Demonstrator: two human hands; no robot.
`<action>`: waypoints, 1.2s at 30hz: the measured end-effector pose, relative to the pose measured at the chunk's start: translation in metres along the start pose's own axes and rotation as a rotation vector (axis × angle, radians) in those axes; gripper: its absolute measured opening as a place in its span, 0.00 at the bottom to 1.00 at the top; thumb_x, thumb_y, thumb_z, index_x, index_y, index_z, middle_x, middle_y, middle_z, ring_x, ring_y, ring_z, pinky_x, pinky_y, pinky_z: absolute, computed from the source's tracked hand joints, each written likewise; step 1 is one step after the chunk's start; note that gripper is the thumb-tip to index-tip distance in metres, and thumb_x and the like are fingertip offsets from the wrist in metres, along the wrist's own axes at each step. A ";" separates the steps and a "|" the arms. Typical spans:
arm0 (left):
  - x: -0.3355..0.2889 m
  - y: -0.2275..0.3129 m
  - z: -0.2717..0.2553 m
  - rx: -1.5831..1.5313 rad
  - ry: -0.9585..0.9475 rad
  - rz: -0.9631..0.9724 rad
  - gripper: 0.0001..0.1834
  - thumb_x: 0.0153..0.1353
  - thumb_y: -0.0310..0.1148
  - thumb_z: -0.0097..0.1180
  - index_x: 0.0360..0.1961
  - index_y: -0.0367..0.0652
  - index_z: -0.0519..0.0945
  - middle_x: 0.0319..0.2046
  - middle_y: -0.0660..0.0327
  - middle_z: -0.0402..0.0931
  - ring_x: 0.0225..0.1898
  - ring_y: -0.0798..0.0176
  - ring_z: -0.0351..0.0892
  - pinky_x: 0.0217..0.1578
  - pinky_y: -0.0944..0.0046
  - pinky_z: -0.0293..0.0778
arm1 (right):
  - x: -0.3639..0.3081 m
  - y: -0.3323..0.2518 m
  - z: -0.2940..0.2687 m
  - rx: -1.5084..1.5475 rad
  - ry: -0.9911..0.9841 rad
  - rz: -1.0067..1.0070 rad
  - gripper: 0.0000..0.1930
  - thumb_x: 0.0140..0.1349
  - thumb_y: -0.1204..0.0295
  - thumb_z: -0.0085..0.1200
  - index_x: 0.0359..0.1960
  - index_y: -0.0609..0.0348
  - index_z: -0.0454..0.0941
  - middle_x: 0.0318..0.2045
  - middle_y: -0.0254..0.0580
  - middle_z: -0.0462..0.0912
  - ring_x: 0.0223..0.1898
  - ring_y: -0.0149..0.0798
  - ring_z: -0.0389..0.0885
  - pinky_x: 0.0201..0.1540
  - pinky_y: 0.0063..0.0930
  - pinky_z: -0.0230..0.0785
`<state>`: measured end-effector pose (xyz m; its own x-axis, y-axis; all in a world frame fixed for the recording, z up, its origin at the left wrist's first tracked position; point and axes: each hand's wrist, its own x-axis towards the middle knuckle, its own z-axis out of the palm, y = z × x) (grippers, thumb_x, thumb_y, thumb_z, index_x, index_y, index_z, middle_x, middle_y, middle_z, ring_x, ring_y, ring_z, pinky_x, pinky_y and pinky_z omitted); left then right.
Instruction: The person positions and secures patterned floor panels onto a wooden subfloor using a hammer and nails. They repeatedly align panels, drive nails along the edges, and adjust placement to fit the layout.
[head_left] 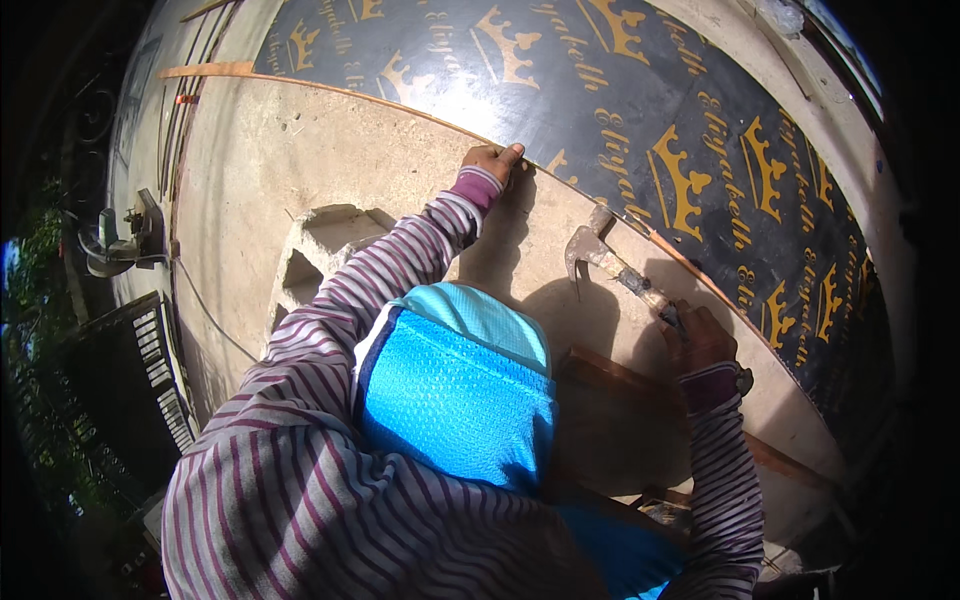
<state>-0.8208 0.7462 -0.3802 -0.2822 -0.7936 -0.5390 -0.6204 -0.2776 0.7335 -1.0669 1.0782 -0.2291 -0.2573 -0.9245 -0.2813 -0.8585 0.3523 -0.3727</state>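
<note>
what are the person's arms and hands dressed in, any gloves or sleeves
Both arms wear long sleeves with thin purple and pale grey stripes, ending in plain magenta ribbed cuffs at the wrists. The left hand and right hand are bare, with no gloves. A bright blue mesh vest covers the chest.

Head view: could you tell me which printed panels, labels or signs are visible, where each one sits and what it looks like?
Printed board: a large black sheet across the upper right, covered in repeated gold crown emblems and gold script, its lower edge meeting the concrete wall.
No other labels, signs or screens show.
</note>
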 end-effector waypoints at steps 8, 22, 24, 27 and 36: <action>-0.040 0.080 -0.013 0.630 0.123 0.745 0.20 0.66 0.51 0.56 0.38 0.43 0.84 0.23 0.54 0.80 0.30 0.49 0.83 0.36 0.53 0.78 | -0.066 0.024 0.038 0.530 -0.077 0.119 0.17 0.64 0.64 0.59 0.50 0.61 0.78 0.37 0.50 0.82 0.39 0.56 0.82 0.44 0.45 0.75; 0.003 0.102 0.071 1.068 -0.126 1.180 0.22 0.71 0.45 0.49 0.63 0.52 0.70 0.45 0.54 0.79 0.48 0.53 0.80 0.51 0.51 0.75 | -0.121 -0.006 0.020 0.297 0.422 0.293 0.18 0.76 0.57 0.40 0.39 0.58 0.73 0.19 0.47 0.74 0.20 0.55 0.75 0.25 0.43 0.64; 0.002 0.104 0.071 1.125 -0.147 1.139 0.22 0.71 0.44 0.49 0.63 0.53 0.70 0.45 0.54 0.79 0.48 0.53 0.80 0.51 0.51 0.75 | -0.094 -0.002 0.029 0.200 0.495 0.215 0.17 0.75 0.58 0.43 0.40 0.61 0.73 0.20 0.49 0.75 0.22 0.57 0.76 0.26 0.45 0.66; 0.002 0.104 0.073 1.118 -0.139 1.159 0.22 0.68 0.42 0.52 0.62 0.51 0.71 0.44 0.53 0.79 0.46 0.52 0.80 0.49 0.51 0.76 | -0.042 0.012 0.042 0.416 0.085 0.527 0.18 0.74 0.60 0.47 0.41 0.68 0.73 0.21 0.51 0.78 0.24 0.58 0.79 0.28 0.45 0.69; 0.004 0.101 0.074 1.084 -0.134 1.158 0.22 0.68 0.41 0.52 0.62 0.51 0.71 0.45 0.52 0.78 0.47 0.51 0.80 0.51 0.50 0.75 | -0.070 0.000 0.023 0.898 0.347 0.371 0.25 0.73 0.48 0.44 0.41 0.64 0.71 0.22 0.37 0.70 0.21 0.32 0.70 0.24 0.29 0.64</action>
<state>-0.9384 0.7554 -0.3389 -0.9744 -0.2250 0.0027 -0.2218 0.9623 0.1572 -1.0386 1.1460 -0.2301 -0.6747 -0.6762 -0.2958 -0.0872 0.4710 -0.8778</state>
